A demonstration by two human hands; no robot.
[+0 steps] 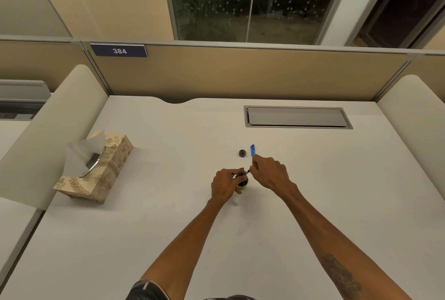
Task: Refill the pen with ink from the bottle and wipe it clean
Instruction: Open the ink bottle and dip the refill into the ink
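Observation:
A small dark ink bottle (242, 183) stands on the white desk (168, 203), and my left hand (225, 184) is wrapped around it. My right hand (269, 173) pinches a thin dark pen part (248, 172) whose tip points down-left over the bottle's mouth. The bottle's round dark cap (242, 153) lies on the desk just beyond the hands. A blue pen piece (252, 150) lies next to the cap, right behind my right hand. Most of the bottle is hidden by my left fingers.
A patterned tissue box (96, 174) with a tissue sticking up sits at the left of the desk. A grey cable hatch (297, 116) is set into the desk at the back right. Padded dividers rise on both sides.

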